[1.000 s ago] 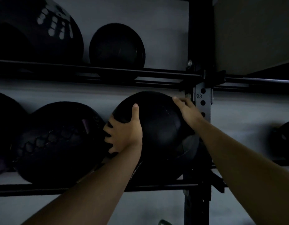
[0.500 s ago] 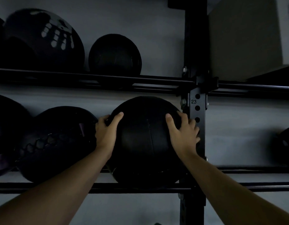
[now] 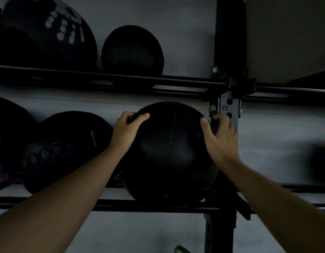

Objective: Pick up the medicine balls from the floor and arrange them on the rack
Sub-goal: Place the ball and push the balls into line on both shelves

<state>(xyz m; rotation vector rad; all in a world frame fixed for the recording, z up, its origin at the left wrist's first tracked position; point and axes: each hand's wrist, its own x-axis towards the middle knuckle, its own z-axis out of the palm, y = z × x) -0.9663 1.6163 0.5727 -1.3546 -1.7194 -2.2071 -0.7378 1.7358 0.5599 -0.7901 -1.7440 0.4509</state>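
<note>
Rack post point(image 3: 229, 114) tight beside right hand point(image 3: 220, 141)

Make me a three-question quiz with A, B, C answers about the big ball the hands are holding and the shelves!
1. Where does the held ball sit?
A. on the floor
B. on the lower shelf
C. on the upper shelf

2. What number is on the post?
A. 23
B. 7
C. 50

3. How are the hands placed?
A. both far from the ball
B. one on each side
C. only one on it

Answers: 1 B, it rests on the lower rails beside the post. 2 A, 23 is printed between two holes. 3 B, left hand and right hand press its upper sides.
</note>
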